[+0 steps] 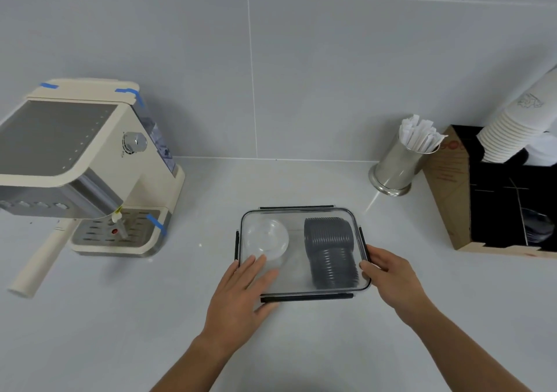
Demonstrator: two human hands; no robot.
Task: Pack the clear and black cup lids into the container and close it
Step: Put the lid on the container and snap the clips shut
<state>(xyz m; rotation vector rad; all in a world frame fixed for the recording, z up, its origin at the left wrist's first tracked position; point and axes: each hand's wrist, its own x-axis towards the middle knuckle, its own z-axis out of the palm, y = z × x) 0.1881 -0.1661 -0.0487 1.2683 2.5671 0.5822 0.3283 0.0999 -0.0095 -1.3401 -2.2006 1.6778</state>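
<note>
Clear rectangular plastic container (301,213), centre counter, holds clear lids (265,238) left, black ribbed lid stack (330,250) right. My left hand (241,292) presses flat on cover; right hand (391,280) grips right edge. Risk: uneven pressure leaves black side latches (363,242) unclipped.

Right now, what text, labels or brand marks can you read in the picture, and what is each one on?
"SO": large faint red letters, cut off, on the cardboard box.
Smaller print below it on the box: too blurred to read.
Grey emblem on the paper cup stack: not legible.
Marks by the espresso machine's knob: too small.
</note>
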